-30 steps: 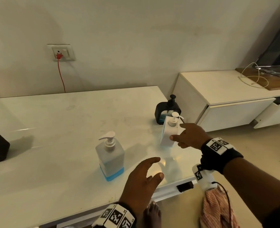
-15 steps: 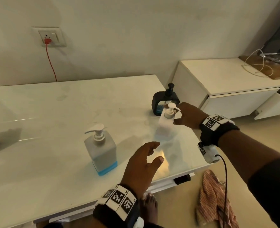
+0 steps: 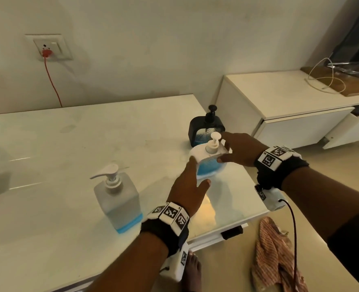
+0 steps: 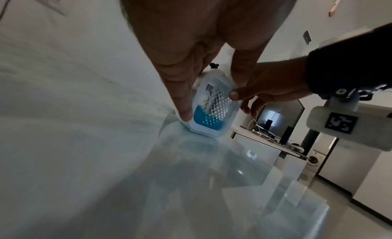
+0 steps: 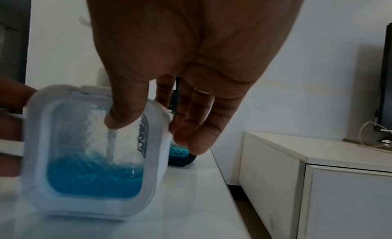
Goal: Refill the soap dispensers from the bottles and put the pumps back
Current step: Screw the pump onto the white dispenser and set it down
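Light level: dim, warm cast in head view; cooler and greyer in both wrist views.
Glare: pale streaks on bench [image 3: 47, 165] at 9 o'clock.
Blur: fingers [image 5: 118, 115] soft; wrist views smeared toward the edges.
Distortion: wall lines bow at 3 o'clock.

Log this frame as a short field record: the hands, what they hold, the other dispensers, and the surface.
held item: white-framed dispenser, tilted, blue soap low inside, white pump on
right hand: grips the dispenser's right side, thumb on its front
left hand: grips its left side, fingers reaching its base
black dispenser: behind the held one, pump on, blue soap inside
frosted dispenser: stands apart to the left, pump on, thin blue layer at the bottom
surface: white table
floor: striped cloth
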Action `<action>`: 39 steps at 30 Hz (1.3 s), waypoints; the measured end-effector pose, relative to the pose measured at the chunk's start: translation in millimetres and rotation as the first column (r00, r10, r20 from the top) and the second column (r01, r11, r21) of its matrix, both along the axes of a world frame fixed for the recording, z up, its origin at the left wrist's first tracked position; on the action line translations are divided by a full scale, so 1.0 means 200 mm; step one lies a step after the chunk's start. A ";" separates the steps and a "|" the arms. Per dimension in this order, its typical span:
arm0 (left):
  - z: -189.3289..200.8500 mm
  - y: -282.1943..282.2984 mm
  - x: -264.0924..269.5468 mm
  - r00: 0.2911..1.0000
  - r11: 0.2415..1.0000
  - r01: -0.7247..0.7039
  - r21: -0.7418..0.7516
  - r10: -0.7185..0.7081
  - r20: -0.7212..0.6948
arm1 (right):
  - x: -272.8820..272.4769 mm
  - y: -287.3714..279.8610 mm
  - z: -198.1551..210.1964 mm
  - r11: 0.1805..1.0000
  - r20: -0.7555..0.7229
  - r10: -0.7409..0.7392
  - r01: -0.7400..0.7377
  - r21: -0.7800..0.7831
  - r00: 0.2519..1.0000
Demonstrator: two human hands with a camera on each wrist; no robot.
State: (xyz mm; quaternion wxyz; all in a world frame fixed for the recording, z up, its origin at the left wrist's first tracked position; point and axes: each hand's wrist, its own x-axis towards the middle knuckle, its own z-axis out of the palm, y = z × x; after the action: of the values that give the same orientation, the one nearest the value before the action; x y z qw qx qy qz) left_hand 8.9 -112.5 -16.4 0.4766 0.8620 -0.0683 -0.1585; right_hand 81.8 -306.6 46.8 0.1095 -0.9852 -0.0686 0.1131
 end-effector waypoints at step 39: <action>0.40 0.90 -0.60 0.992 0.983 -0.103 -0.149 0.112 0.058 | -0.55 0.92 0.51 0.897 0.200 0.068 -0.148 0.417 0.978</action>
State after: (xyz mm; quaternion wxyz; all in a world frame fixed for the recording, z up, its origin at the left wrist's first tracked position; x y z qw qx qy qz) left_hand -110.6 66.8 63.9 0.5437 0.8320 -0.0486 -0.0986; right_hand -28.3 -121.7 147.9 0.3107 -0.9375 -0.1561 0.0117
